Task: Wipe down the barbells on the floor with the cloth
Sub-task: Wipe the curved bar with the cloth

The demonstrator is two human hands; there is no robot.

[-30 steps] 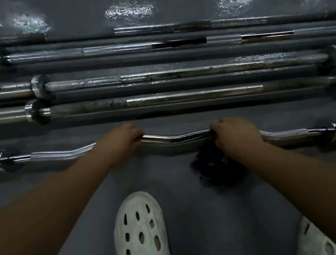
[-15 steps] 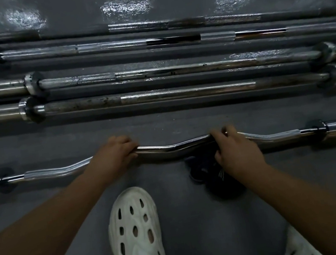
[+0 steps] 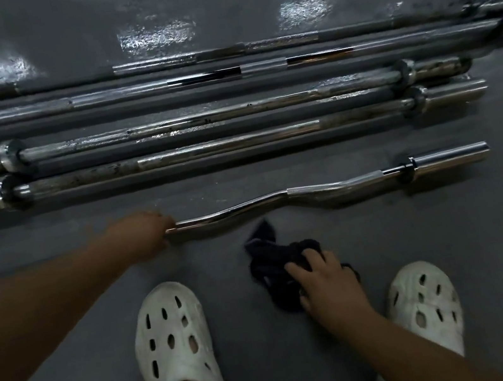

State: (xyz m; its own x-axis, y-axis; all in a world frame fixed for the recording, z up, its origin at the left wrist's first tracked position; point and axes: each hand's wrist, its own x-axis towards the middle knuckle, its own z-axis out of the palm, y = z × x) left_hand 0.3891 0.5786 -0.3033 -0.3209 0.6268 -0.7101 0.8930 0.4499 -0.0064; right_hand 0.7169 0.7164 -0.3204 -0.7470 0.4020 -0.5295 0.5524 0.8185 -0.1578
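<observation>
Holding the bent bar (image 3: 313, 191) steady on the floor (image 3: 470, 253), the left hand (image 3: 145, 233) is curled round its left part, likely so the bar is kept from rolling while it is wiped. The dark cloth (image 3: 273, 266) is bunched up and gripped by the right hand (image 3: 329, 287), low on the floor, near the bar's middle. Four long bars (image 3: 229, 145) are laid side by side farther back, well away from both hands.

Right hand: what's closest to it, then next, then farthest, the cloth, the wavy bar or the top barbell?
1. Cloth, gripped in the right hand.
2. Wavy bar, just ahead on the floor.
3. Top barbell, farthest back.
</observation>
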